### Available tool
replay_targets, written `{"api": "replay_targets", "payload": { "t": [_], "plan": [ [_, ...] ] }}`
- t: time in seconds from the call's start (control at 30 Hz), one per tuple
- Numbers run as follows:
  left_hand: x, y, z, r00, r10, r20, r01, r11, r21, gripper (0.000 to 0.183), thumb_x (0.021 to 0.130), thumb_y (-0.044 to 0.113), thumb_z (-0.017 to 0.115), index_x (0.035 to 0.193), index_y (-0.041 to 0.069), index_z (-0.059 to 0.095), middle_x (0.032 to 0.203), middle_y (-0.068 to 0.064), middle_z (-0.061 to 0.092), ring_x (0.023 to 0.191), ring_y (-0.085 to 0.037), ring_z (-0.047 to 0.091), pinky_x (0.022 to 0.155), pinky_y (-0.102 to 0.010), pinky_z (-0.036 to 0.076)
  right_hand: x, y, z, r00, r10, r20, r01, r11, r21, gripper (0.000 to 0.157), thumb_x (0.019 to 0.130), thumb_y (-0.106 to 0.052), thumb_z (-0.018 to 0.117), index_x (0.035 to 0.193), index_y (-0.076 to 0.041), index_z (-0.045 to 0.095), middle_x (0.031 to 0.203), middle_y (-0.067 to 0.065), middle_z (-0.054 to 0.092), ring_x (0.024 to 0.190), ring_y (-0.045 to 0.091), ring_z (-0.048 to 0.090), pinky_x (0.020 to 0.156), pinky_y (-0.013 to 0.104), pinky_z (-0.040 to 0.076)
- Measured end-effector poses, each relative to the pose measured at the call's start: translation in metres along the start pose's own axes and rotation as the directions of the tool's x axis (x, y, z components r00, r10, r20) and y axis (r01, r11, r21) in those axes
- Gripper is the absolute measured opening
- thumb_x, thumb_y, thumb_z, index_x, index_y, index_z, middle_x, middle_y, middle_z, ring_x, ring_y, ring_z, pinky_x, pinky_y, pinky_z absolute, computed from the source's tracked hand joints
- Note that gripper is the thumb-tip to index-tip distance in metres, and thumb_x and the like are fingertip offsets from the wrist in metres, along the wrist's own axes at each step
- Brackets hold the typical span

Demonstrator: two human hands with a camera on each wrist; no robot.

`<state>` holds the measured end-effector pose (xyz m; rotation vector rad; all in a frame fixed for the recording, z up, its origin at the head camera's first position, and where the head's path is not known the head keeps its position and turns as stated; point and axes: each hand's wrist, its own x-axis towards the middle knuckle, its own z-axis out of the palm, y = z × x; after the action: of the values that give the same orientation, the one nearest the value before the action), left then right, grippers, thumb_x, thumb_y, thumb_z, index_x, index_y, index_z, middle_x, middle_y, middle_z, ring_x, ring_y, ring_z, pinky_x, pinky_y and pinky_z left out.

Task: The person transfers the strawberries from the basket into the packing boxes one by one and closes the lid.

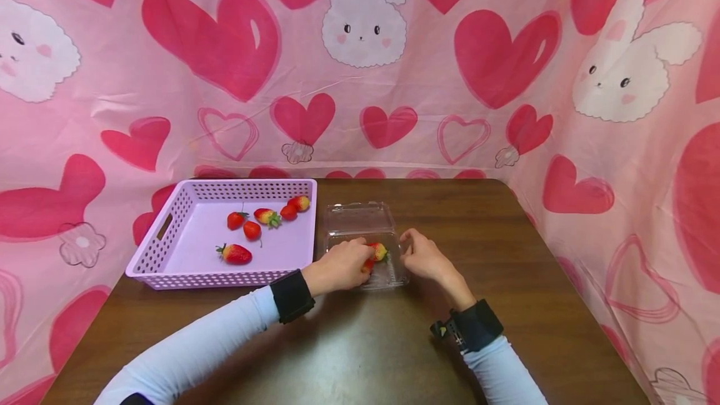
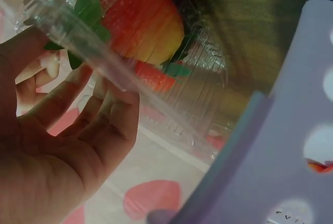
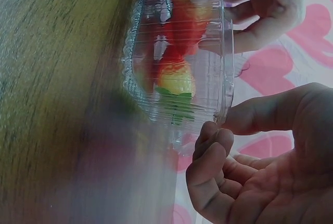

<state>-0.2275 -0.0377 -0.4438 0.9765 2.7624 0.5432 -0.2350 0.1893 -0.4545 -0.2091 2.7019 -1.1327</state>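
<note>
A clear plastic clamshell box (image 1: 388,277) stands on the table with its lid (image 1: 360,217) folded back. Strawberries (image 1: 379,251) lie inside, partly covered by my left hand (image 1: 345,264). That hand reaches over the near left rim, its fingers about a red strawberry (image 2: 140,21) seen through the plastic wall. In the right wrist view its fingertips are on either side of the fruit. At the box's right side, my right hand (image 1: 424,258) pinches the rim between thumb and index finger, the other fingers curled, as the right wrist view shows.
Left of the box sits a lilac perforated basket (image 1: 225,278) holding several loose strawberries (image 1: 235,254), its right wall close to the box. Brown wooden table (image 1: 467,217) surrounds both. A pink curtain (image 1: 360,86) with hearts and rabbits hangs behind and at the sides.
</note>
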Motion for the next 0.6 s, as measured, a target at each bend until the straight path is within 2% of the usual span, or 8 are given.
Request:
{"api": "replay_targets", "payload": {
  "t": [0.2,0.6],
  "plan": [
    [0.0015,-0.0038,0.0044,1.000,0.004,-0.007,-0.004,1.000,-0.002,0.023,0.089,0.019,0.084,0.108,0.008,0.078,0.092,-0.004,0.059,0.076,-0.019,0.057,0.068,-0.032,0.056,0.0008,-0.0016,-0.0002,1.000,0.012,0.002,-0.012,1.000,-0.006,0.037,0.093,0.000,0.067,0.128,0.000,0.055,0.076,0.009,0.057,0.063,0.021,0.053,0.056,0.032,0.043],
    [0.0009,-0.0061,0.0106,1.000,0.009,-0.003,-0.009,0.999,0.049,0.028,0.090,0.019,0.083,0.115,0.008,0.077,0.092,-0.005,0.060,0.072,-0.019,0.057,0.064,-0.033,0.055,-0.0007,0.0009,0.0011,1.000,0.015,0.005,-0.015,1.000,0.015,0.038,0.093,0.001,0.067,0.129,0.000,0.055,0.076,0.009,0.056,0.063,0.020,0.051,0.057,0.032,0.043]
  ]
}}
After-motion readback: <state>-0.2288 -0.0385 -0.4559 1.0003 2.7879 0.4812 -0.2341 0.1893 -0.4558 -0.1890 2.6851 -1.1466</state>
